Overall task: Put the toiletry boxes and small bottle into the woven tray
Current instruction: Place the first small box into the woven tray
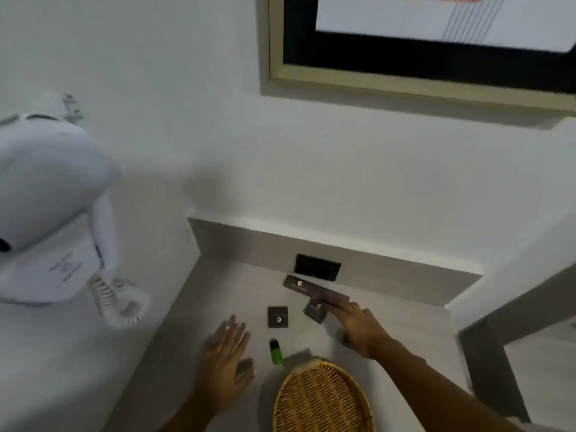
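An oval woven tray (pixel 322 400) lies at the near edge of the grey counter with nothing in it. A small green bottle with a black cap (pixel 275 352) lies just beyond its rim. Behind it sits a small square dark box (pixel 277 317). A long dark box (pixel 314 290) lies near the back wall, and another small dark box (pixel 315 310) lies against it. My right hand (pixel 358 325) rests flat with its fingertips on the long box's right end. My left hand (pixel 226 347) hovers open, fingers spread, left of the bottle.
A white wall-mounted hair dryer (pixel 53 213) with a coiled cord hangs at the left. A dark socket plate (pixel 318 267) sits in the low backsplash. A framed mirror (pixel 436 42) hangs above. The counter (pixel 218 294) ends at a step on the right.
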Motion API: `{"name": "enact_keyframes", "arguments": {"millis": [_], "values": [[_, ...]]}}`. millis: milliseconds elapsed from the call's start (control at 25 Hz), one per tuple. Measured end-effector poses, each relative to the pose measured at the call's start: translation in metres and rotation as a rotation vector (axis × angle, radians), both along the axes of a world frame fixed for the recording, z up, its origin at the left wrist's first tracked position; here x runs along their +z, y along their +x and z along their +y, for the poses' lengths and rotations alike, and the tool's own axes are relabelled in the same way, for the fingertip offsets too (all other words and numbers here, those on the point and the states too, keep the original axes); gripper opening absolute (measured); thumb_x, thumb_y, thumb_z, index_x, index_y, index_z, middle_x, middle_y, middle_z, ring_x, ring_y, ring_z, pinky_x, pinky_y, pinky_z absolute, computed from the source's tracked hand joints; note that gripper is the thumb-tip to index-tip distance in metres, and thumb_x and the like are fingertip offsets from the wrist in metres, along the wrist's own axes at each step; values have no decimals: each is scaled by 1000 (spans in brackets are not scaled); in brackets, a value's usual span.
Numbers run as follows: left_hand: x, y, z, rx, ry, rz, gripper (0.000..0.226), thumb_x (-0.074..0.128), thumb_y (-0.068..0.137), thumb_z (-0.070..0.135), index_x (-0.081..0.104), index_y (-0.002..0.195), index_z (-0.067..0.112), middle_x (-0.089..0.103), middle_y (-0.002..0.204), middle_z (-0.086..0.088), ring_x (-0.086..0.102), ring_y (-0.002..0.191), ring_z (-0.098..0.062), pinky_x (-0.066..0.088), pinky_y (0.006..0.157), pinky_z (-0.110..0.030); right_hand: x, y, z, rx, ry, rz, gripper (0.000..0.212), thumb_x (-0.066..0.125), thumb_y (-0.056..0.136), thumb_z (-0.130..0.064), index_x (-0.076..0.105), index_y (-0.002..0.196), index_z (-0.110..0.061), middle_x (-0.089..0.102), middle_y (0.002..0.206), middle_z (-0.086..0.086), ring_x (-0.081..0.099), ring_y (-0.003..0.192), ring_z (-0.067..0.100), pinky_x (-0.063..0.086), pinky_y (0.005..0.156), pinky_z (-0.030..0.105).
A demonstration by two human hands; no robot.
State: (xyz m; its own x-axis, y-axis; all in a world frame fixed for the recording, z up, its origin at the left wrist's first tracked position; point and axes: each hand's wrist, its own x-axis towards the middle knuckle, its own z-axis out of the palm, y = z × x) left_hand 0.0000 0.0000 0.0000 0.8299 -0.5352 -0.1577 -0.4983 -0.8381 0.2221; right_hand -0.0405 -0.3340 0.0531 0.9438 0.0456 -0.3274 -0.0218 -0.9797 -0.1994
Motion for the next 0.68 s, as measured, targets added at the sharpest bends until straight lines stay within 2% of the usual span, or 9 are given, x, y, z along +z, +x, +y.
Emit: {"name": "enact_keyframes", "arguments": {"millis": [40, 120, 160, 240, 280, 400, 480, 560, 680], "values": [[-18, -3, 1, -27, -9, 72, 81, 50, 86, 62, 43, 151, 14, 28, 160, -15, 39, 145, -39, 23, 115, -37, -11, 15, -1, 53, -19, 8, 84, 62, 83, -5, 17, 150, -27, 14, 161, 1, 25, 142, 27, 32, 109, 41], [-47, -13, 4, -14, -9, 35, 79, 49, 79, 61, 53, 142, 14, 37, 153, -16, 54, 133, -40, 42, 105, -46, -26, 37, 0, 131, -71, -25, 84, 61, 81, -1, 20, 150, -25, 17, 161, 2, 26, 142, 26, 33, 111, 40], [-56, -20, 4, -5, 28, 75, 79, 47, 81, 61, 50, 144, 14, 35, 155, -16, 48, 138, -39, 38, 109, -50, -32, 49, -1, 182, -97, -39, 87, 63, 78, 1, 21, 150, -23, 19, 161, 1, 25, 143, 26, 32, 114, 40], [-79, -29, 6, 9, -1, 11, 83, 46, 87, 67, 38, 154, 18, 25, 163, -17, 23, 150, -33, 10, 120, -46, -59, 64, 0, 265, -148, -49, 89, 69, 78, -3, 21, 150, -23, 18, 160, 0, 20, 144, 27, 25, 119, 41], [-86, -29, 8, 18, 5, -27, 88, 46, 86, 72, 32, 157, 21, 20, 167, -16, 16, 152, -32, 4, 120, -45, -69, 67, 1, 274, -179, -41, 83, 68, 82, -7, 22, 149, -24, 18, 160, 0, 19, 145, 28, 21, 119, 42], [-90, -28, 10, -6, 45, 36, 100, 45, 81, 83, 23, 159, 25, 13, 170, -12, 12, 155, -32, 11, 120, -50, -88, 75, 5, 238, -122, -33, 59, 57, 93, -15, 31, 146, -22, 25, 158, 4, 24, 143, 31, 20, 118, 44], [-87, -26, 11, 11, 34, 64, 101, 43, 80, 85, 20, 160, 28, 9, 171, -11, 9, 156, -31, 12, 120, -50, -76, 77, 7, 214, -128, -73, 68, 67, 86, -18, 33, 144, -22, 32, 154, 6, 32, 138, 31, 29, 114, 44], [-87, -26, 11, 33, 28, 82, 101, 45, 79, 85, 19, 160, 30, 6, 171, -10, 7, 156, -31, 12, 121, -51, -52, 68, 8, 161, -125, -163, 75, 77, 75, -20, 39, 139, -25, 46, 144, 7, 43, 127, 29, 39, 103, 44], [-86, -26, 10, 28, 44, 124, 104, 49, 77, 85, 22, 160, 29, 7, 171, -11, 8, 156, -33, 14, 120, -54, -21, 15, 11, 38, 126, -265, 59, 75, 75, -39, 47, 127, -28, 62, 124, 1, 57, 110, 18, 47, 91, 36]]}}
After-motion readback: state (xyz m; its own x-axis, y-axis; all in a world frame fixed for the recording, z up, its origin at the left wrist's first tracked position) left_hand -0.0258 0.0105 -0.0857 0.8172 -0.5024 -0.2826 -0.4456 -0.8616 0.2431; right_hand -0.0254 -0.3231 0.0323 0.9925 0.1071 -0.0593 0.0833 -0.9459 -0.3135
